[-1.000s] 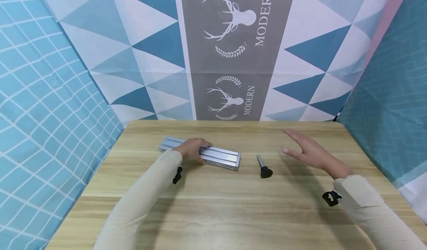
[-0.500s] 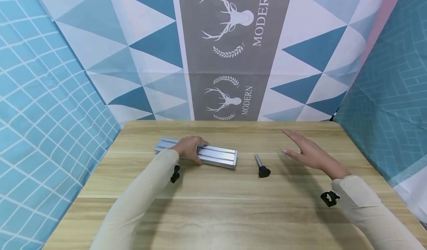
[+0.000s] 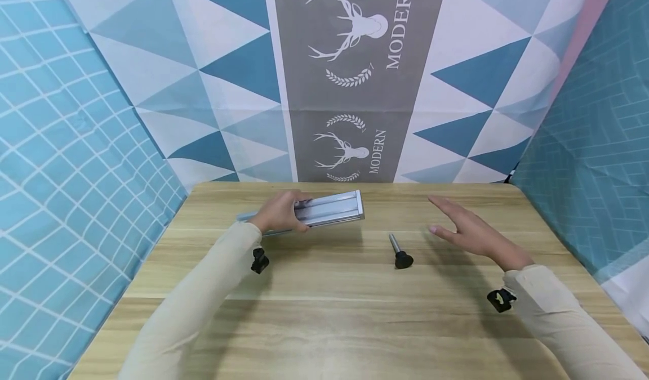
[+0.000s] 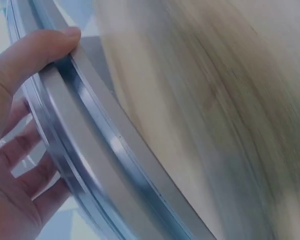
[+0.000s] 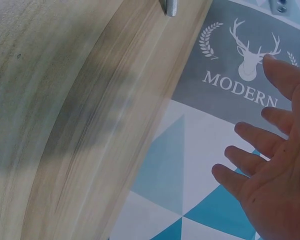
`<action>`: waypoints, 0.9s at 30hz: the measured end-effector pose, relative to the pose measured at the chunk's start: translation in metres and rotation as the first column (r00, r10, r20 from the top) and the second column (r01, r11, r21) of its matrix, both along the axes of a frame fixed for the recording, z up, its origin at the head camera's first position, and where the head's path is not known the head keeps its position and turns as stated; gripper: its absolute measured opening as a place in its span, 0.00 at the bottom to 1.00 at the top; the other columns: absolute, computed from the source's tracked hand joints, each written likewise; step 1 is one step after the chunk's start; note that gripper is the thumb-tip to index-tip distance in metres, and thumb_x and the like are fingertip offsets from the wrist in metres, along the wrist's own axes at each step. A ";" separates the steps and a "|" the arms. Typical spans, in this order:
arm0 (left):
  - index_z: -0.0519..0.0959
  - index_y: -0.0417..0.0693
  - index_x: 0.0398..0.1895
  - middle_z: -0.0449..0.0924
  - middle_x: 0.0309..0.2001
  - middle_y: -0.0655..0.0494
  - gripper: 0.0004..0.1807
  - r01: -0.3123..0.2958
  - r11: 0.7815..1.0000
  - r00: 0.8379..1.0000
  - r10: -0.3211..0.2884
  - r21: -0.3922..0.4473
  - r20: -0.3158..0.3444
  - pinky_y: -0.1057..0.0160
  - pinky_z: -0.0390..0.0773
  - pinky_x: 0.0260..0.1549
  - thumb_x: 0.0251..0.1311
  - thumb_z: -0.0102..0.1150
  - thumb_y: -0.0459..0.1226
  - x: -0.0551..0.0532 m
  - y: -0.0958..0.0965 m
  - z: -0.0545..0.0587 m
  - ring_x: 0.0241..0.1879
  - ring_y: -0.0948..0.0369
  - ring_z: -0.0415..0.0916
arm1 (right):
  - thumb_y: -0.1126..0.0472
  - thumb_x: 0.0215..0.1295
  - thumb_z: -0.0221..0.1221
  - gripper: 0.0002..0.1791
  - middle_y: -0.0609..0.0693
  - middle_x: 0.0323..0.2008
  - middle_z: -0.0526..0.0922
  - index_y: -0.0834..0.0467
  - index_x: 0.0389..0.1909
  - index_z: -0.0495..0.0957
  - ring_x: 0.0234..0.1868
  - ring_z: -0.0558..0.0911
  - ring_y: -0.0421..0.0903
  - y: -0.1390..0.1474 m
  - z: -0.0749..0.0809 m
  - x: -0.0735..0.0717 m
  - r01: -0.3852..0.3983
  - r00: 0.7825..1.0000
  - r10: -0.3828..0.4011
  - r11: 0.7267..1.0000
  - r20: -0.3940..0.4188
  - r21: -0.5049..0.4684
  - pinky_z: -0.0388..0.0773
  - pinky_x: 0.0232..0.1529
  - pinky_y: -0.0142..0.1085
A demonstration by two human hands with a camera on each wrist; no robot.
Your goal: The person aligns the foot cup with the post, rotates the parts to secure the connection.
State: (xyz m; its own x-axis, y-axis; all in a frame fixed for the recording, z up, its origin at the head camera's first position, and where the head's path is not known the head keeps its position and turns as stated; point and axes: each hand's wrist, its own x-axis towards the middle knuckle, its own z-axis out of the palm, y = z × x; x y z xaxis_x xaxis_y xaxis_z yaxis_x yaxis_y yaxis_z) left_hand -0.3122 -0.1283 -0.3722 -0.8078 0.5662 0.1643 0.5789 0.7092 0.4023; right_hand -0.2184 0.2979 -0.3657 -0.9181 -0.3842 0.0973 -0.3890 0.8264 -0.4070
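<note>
My left hand (image 3: 278, 211) grips a silver aluminium extrusion (image 3: 332, 208), a long bar with lengthwise grooves. Its right end is raised off the table and casts a shadow below. In the left wrist view the thumb lies across the grooved face of the extrusion (image 4: 105, 130), and the other fingers are on the far side. A knob bolt (image 3: 400, 253) with a black head and metal shank lies on the table between the hands. To the right of it, my right hand (image 3: 474, 231) hovers over the table, fingers extended and thumb apart, holding nothing.
The wooden table (image 3: 345, 318) ends at a patterned cloth backdrop (image 3: 350, 81) with deer heads and triangles. Blue tiled sheeting (image 3: 76, 160) borders the left side, and a teal sheet (image 3: 593, 143) the right. Each wrist carries a black strap device (image 3: 501, 300).
The extrusion lay on the table; the left hand has now lifted and turned it, its right end swinging up and away. The right hand and knob bolt have stayed put.
</note>
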 end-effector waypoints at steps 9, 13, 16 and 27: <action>0.77 0.47 0.59 0.80 0.49 0.52 0.41 -0.094 0.984 0.995 0.099 0.150 -0.030 0.56 0.75 0.40 0.35 0.79 0.47 0.016 0.013 0.018 0.41 0.57 0.76 | 0.42 0.68 0.54 0.43 0.65 0.72 0.54 0.59 0.75 0.50 0.70 0.55 0.66 -0.001 0.001 0.001 -0.001 1.000 0.001 1.000 0.016 0.001 0.54 0.63 0.63; 0.76 0.49 0.60 0.79 0.51 0.51 0.42 -0.129 0.965 0.989 0.141 0.226 -0.036 0.55 0.76 0.40 0.36 0.78 0.49 0.021 0.019 0.024 0.42 0.56 0.77 | 0.41 0.66 0.55 0.44 0.64 0.72 0.55 0.59 0.74 0.51 0.70 0.55 0.66 -0.001 0.000 0.001 -0.004 1.000 0.004 1.000 0.019 0.002 0.55 0.62 0.63; 0.75 0.50 0.61 0.79 0.50 0.51 0.42 -0.158 0.942 0.983 0.178 0.296 -0.043 0.55 0.76 0.39 0.37 0.78 0.50 0.024 0.024 0.027 0.42 0.55 0.77 | 0.41 0.66 0.56 0.44 0.64 0.72 0.55 0.59 0.74 0.52 0.70 0.56 0.66 -0.002 0.000 0.001 -0.009 1.000 0.009 1.000 0.020 0.007 0.56 0.62 0.63; 0.77 0.51 0.59 0.77 0.46 0.50 0.40 -0.216 0.767 0.947 0.315 0.604 -0.062 0.55 0.76 0.37 0.36 0.80 0.45 0.035 0.053 0.035 0.40 0.55 0.74 | 0.42 0.65 0.58 0.44 0.66 0.71 0.56 0.61 0.73 0.53 0.69 0.57 0.67 -0.005 0.001 -0.001 -0.010 1.000 0.010 1.000 0.023 0.027 0.57 0.62 0.62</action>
State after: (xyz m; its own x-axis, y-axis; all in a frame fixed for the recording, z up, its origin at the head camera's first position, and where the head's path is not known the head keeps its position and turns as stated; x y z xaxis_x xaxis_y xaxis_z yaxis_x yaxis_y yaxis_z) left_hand -0.2777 -0.0756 -0.3373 -0.8481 0.0879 0.5226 0.4910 0.5013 0.7125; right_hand -0.2197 0.2930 -0.3649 -0.9160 -0.3956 0.0661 -0.3883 0.8335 -0.3931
